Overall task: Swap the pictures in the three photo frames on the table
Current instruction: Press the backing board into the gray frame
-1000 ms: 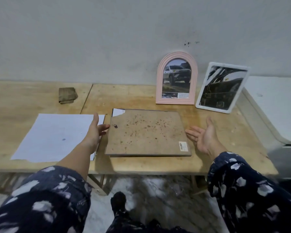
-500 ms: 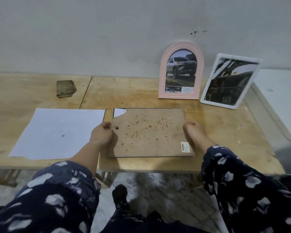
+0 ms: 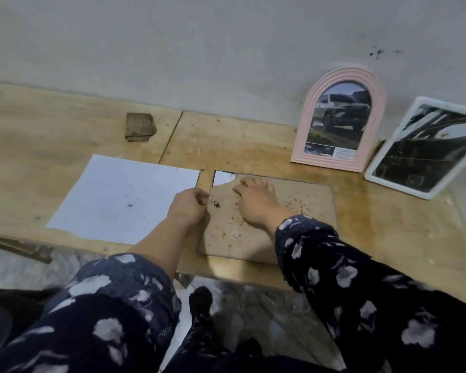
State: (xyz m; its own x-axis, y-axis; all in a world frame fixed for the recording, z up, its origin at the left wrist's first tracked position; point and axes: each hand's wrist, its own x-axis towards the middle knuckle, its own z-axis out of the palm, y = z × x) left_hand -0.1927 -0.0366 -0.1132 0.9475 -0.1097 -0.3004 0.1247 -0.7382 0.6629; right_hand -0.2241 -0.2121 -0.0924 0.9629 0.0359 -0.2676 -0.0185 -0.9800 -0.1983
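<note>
Head view: face-down frame [image 3: 293, 211] lies flat on the wooden table [image 3: 253, 146], brown speckled backing board up, near the front edge. Back-left corner of the board is broken off, white paper [image 3: 222, 177] showing there. Small black hanger clip [image 3: 216, 204] on the board near its left edge.

Left hand [image 3: 187, 207] at the frame's left edge, fingers curled and pinching that edge, just left of the clip. Right hand [image 3: 254, 203] lies on the backing board toward its back-left part, fingers loosely bent, tips near the broken corner; whether they hook the board's edge cannot be told. Frame sits under and between both hands.

Pink arched frame [image 3: 339, 122] stands upright against the wall, back right, with a car picture. White rectangular frame [image 3: 425, 149] leans just to its right, dark picture inside. White sheet [image 3: 124, 200] lies flat left of the face-down frame, close beside the left hand. Folded brown cloth [image 3: 140, 127] further back on the left. Dark floral sleeves on both arms.
</note>
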